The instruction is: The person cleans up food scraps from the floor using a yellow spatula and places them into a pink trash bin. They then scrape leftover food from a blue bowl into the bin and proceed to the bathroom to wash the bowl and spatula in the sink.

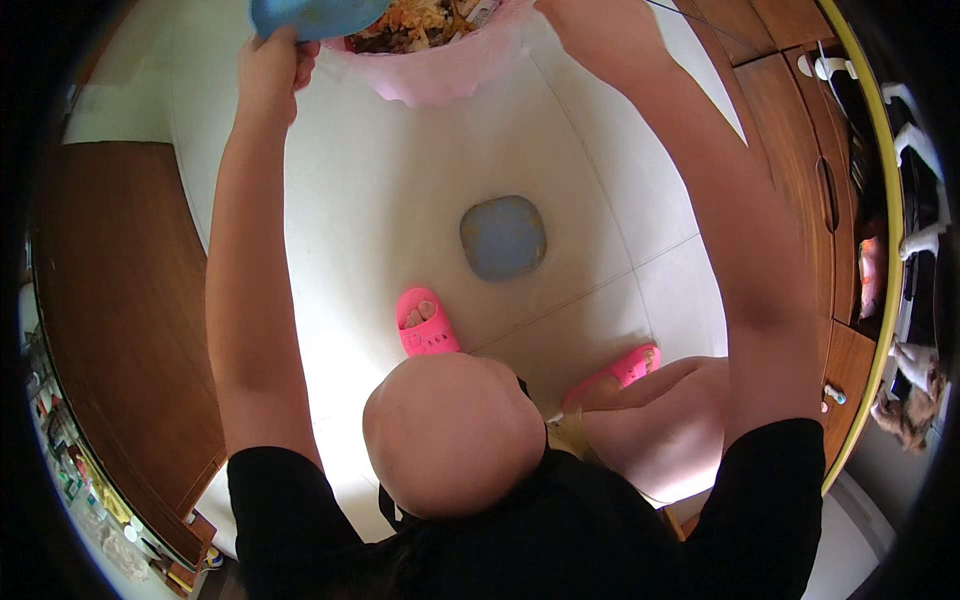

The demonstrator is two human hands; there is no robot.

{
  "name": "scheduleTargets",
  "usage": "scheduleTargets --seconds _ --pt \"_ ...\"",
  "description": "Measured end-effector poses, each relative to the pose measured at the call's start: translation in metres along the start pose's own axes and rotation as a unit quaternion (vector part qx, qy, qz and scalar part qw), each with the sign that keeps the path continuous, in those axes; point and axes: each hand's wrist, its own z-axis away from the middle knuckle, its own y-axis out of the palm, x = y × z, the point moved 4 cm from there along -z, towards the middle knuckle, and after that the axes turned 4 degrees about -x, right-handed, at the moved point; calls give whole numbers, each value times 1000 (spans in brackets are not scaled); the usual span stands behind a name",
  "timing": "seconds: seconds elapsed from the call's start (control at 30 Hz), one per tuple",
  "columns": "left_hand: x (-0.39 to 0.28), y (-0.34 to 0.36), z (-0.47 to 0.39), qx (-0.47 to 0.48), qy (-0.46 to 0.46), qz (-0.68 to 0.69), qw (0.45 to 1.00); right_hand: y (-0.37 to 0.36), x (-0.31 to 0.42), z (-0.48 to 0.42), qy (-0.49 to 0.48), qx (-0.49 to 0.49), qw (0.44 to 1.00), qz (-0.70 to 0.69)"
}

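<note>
At the top left, my left hand grips the rim of a blue plastic dish or lid, which the frame's top edge cuts off. Beside and partly under it stands a bin covered by a pale pink plastic bag. Food scraps and other rubbish fill its mouth. My right hand is on the bin's right side, bent at the wrist. Its fingers lie mostly beyond the top edge, so whether they hold anything is hidden. On the floor between me and the bin lies a flat blue-grey rounded square.
Pink clogs are on my feet on the pale tiled floor. Wooden drawers and cupboards line the right, with a yellow-edged top. A brown wooden cabinet stands left, cluttered small items beside it.
</note>
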Motion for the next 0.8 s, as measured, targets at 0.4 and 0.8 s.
scheduleTargets --seconds 0.4,0.8 --pt "174 1 208 193 -397 13 897 95 18 210 474 328 590 -566" --pt "252 38 241 273 -474 -16 837 196 102 311 527 116 467 -701"
